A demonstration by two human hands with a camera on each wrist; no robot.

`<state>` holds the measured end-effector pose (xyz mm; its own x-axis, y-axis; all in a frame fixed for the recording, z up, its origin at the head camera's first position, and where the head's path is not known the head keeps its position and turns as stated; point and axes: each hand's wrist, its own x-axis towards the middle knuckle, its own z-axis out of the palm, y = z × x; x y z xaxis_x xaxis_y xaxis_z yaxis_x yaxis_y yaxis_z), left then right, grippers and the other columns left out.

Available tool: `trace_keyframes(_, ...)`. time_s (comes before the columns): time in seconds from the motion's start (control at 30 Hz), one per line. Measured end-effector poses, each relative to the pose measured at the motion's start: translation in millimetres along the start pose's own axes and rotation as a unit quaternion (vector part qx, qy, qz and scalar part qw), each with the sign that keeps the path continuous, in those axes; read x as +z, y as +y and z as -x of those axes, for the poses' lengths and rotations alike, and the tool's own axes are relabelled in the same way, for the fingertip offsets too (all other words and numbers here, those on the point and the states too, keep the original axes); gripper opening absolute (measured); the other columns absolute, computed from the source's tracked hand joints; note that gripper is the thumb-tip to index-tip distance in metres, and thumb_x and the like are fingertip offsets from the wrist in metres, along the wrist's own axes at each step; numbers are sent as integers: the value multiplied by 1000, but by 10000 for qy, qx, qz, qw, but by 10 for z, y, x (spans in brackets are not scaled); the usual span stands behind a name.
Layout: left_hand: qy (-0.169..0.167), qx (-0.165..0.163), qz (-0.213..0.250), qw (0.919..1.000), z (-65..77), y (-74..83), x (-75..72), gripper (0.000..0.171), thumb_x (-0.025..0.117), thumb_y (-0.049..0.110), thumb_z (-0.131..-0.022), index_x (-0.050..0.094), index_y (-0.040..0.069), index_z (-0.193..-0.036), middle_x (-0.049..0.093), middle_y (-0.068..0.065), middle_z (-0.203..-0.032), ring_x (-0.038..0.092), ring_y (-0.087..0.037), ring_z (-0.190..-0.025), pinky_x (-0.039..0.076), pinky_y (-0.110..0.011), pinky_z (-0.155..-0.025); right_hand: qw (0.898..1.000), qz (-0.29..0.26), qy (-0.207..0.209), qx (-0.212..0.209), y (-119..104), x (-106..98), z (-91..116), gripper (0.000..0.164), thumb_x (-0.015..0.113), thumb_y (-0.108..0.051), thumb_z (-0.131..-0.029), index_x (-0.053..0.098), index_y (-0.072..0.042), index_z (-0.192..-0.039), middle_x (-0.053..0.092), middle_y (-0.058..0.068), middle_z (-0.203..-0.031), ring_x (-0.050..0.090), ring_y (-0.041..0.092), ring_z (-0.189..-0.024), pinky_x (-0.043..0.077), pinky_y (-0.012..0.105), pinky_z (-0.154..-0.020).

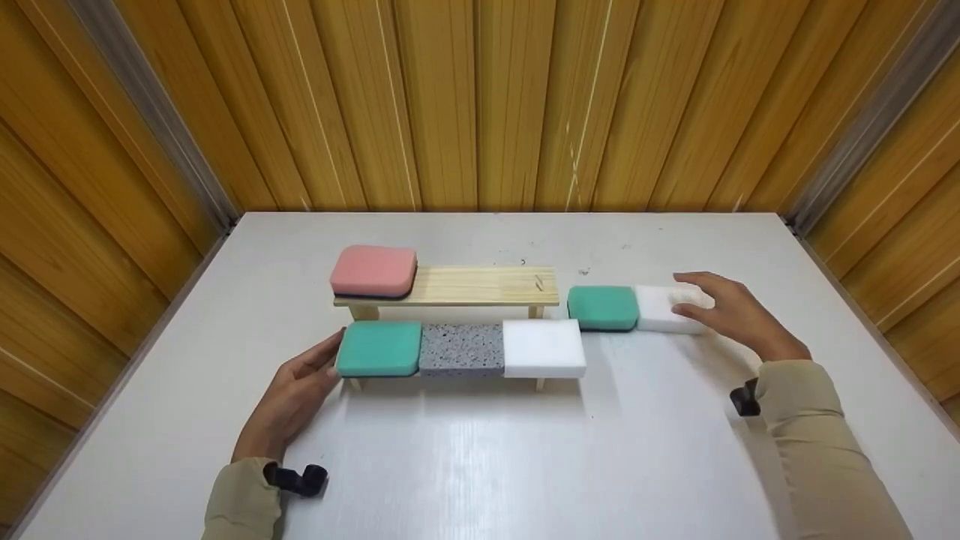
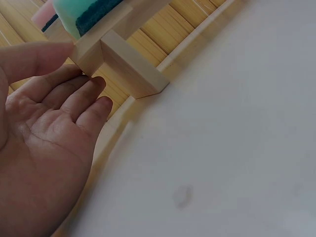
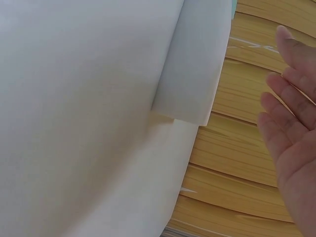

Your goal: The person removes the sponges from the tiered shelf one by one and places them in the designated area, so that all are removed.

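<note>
My left hand (image 1: 289, 394) is at the left end of the front wooden stand (image 2: 133, 69); its thumb and extended fingertips touch the board's end. On that stand lie a green sponge (image 1: 379, 348), a speckled grey sponge (image 1: 462, 349) and a white sponge (image 1: 544, 348), side by side. To the right, my right hand (image 1: 742, 315) hovers over a second white sponge (image 1: 654, 309), thumb and fingers spread. The right wrist view shows that hand apart from the white sponge (image 3: 192, 64). Another green sponge (image 1: 602, 307) adjoins it on the left.
Behind the front row stands a second wooden stand (image 1: 480, 286), with a pink sponge (image 1: 373, 270) on its left end. Both stands are on a white table (image 1: 465, 465). Wood-patterned walls (image 1: 510, 105) close in the back and sides.
</note>
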<state>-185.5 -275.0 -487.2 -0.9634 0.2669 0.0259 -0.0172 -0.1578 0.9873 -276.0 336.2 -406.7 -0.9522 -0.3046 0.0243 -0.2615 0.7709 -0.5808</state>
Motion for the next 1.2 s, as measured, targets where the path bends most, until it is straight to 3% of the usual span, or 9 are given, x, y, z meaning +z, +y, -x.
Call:
trace_keyframes(0.37, -74, 151, 3, 9999, -4, -9, 13, 63, 52, 1, -95, 22, -3, -150, 14, -14, -161, 35, 8, -134, 32, -16, -111, 9976, -71, 293, -617, -173, 32, -46, 53, 66, -24, -91, 52, 3, -134, 50, 26, -138, 43, 51, -127, 37, 63, -104)
trace_keyframes(0.53, 27, 48, 49, 10000, 3, 3, 18, 62, 53, 2, -95, 25, -1, -150, 18, -11, -161, 35, 6, -136, 31, -16, -111, 9956, -68, 437, -822, -255, 46, -82, 49, 68, -23, -90, 55, 2, -131, 54, 23, -135, 46, 47, -127, 39, 60, -104)
trace_keyframes(0.73, -5, -41, -59, 10000, 7, 11, 7, 63, 53, 5, -96, 24, 1, -151, 17, -8, -162, 25, -1, -143, 29, -14, -111, 9942, -20, 494, -955, -348, 60, -119, 49, 68, -23, -90, 55, 1, -130, 55, 22, -135, 48, 46, -125, 41, 59, -103)
trace_keyframes(0.9, 86, -94, -139, 9998, -1, 7, 6, 63, 56, 6, -95, 26, 2, -151, 20, -7, -161, 28, 1, -141, 30, -15, -111, 9931, 27, 518, -1054, -436, 77, -145, 48, 68, -21, -90, 55, 1, -130, 55, 22, -134, 50, 45, -125, 43, 57, -103)
trace_keyframes(1.2, 113, -127, -200, 9997, -11, 9, 19, 66, 56, 7, -94, 24, 4, -152, 18, -6, -162, 9, -20, -150, 30, -13, -110, 9917, -105, 487, -1181, -600, 116, -202, 49, 67, -25, -91, 55, 0, -131, 56, 21, -134, 50, 45, -125, 42, 57, -104)
